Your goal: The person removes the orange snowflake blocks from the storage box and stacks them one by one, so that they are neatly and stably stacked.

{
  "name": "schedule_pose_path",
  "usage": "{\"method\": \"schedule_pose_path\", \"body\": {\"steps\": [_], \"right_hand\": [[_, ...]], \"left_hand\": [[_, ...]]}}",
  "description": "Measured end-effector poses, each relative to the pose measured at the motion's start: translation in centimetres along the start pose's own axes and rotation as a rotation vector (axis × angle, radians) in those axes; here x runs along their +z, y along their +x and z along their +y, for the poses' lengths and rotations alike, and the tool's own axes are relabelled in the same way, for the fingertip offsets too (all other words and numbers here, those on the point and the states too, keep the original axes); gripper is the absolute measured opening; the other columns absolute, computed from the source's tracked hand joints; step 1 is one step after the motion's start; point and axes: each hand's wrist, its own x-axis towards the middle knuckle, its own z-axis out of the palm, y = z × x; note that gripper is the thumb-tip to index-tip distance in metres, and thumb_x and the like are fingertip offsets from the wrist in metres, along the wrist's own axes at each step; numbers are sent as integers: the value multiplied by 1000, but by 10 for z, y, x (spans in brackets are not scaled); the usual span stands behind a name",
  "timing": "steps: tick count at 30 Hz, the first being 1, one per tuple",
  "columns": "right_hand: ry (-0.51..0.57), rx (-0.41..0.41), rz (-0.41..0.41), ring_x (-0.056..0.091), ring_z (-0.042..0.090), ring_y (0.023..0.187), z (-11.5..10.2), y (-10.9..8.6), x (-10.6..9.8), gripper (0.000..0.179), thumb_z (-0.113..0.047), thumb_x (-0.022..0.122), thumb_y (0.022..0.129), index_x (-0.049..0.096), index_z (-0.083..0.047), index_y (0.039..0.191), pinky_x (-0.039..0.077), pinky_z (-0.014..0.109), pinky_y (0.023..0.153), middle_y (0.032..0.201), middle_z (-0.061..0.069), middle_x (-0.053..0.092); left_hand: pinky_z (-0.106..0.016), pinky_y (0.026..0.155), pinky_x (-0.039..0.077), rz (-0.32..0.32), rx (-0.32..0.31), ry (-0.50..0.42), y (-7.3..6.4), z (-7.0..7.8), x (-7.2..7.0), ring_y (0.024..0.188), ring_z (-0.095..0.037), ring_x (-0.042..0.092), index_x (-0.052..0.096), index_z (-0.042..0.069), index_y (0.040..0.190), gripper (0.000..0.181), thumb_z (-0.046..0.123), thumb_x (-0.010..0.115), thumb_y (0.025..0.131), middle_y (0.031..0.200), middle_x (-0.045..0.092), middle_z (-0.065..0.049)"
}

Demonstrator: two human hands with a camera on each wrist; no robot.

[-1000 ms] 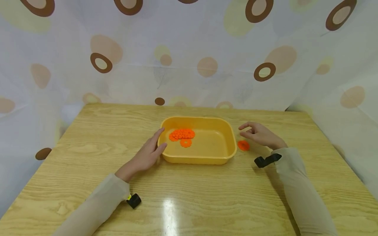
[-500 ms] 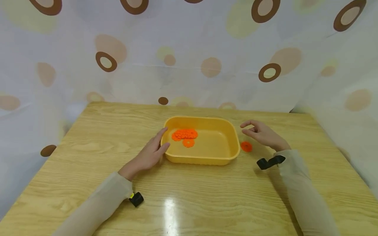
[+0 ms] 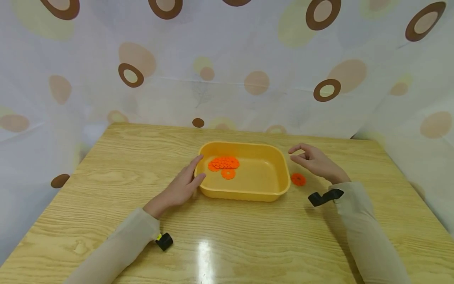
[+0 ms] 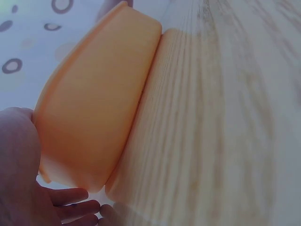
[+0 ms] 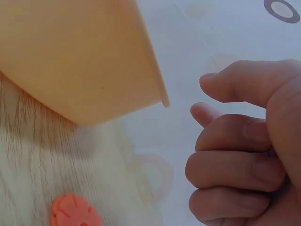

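A yellow plastic tub [image 3: 255,195] stands on the wooden table. My left hand [image 3: 177,187] rests against its left end, thumb and index finger at the rim; in the left wrist view the other fingers [image 4: 77,208] lie relaxed beside the outer wall. Several orange notched discs [image 3: 224,162] overlap inside the tub at the left, with one flat disc [image 3: 228,174] just in front. Another orange disc [image 3: 298,179] lies on the table right of the tub. Above and behind it hovers my right hand [image 3: 313,161], holding nothing, its thumb and index finger apart and the other fingers loosely curled.
The wooden table [image 3: 241,240] reaches to a hanging cloth [image 3: 227,102] printed with circles at the back and both sides. A small black camera [image 3: 164,241] sits on the left wrist and another black camera [image 3: 324,197] on the right.
The whole view has shifted slightly, so everything appears a little further right. Both hands, the tub and the discs keep nearly the same places relative to each other.
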Motion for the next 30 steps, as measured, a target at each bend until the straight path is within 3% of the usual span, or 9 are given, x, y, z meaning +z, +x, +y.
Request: {"method": "schedule_pose_path", "body": {"steps": [7,14,19,22,26,30], "right_hand": [[28,-14,-5,60,40,110,-10,3,2,35,-26,50,101,52,0,124,46,44,92,118,25,63],[33,-27,-36,66,28,95,-20,10,1,32,-22,49,102,51,0,124,46,35,82,108,21,67],[42,-39,-44,65,23,92,-26,17,-1,31,-21,50,101,50,1,123,44,34,80,109,22,67],[39,-36,-51,64,22,93,-31,21,-1,31,-23,50,101,50,-1,123,45,37,85,108,21,67],[32,-30,-58,62,20,88,-37,25,-1,33,-24,50,101,50,-1,125,44,38,86,109,20,65],[30,-35,-60,61,24,91,-42,28,2,34,-27,50,101,50,-2,125,43,40,88,114,22,62]], "left_hand": [[-42,91,37,4,1,9,0,1,0,93,-26,47,14,2,153,61,26,41,104,128,48,-23],[-46,101,35,3,-4,0,-1,2,0,111,-30,45,14,2,153,61,24,41,104,148,34,-25],[-44,97,36,4,-18,9,-1,3,0,104,-30,46,15,3,153,61,26,41,104,141,41,-24],[-41,92,38,1,-13,12,-1,3,0,91,-25,48,15,3,153,61,26,41,104,119,51,-19],[-37,82,38,-3,-8,15,0,2,0,75,-20,42,14,3,153,61,27,40,104,91,46,-11],[-39,86,39,3,1,22,0,0,0,84,-22,46,15,3,153,61,28,41,104,110,52,-18]]}}
